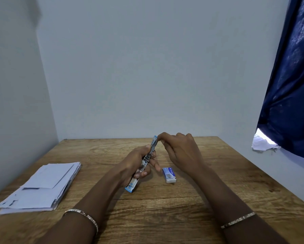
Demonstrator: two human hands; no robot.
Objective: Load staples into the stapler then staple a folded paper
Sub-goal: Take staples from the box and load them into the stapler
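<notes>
**Q:** Report positions, nearest first, all referenced to the stapler (146, 160).

**A:** Nearest the camera, a bracelet sits on each forearm, left bracelet (84, 215) and right bracelet (239, 220), both well short of the stapler. The paper stack (42, 187) lies flat on the wooden table (165, 217), well to the left of the stapler and slightly nearer. The staple box (169, 175) lies on the table just right of the stapler's near half, apart from it.

**Q:** Stapler attitude and grip state?

**A:** The stapler is tilted, blue near end low, far end raised. Whether the near end touches the table cannot be told. The left hand (138, 161) is wrapped round the stapler's middle, fingers curled on it. The right hand (181, 152) reaches in from the right, thumb and forefinger closed together on the stapler's far tip.

**Q:** Beyond the stapler?

**A:** A plain wall (147, 67). A dark blue curtain (292, 76) hangs far to the right.
</notes>
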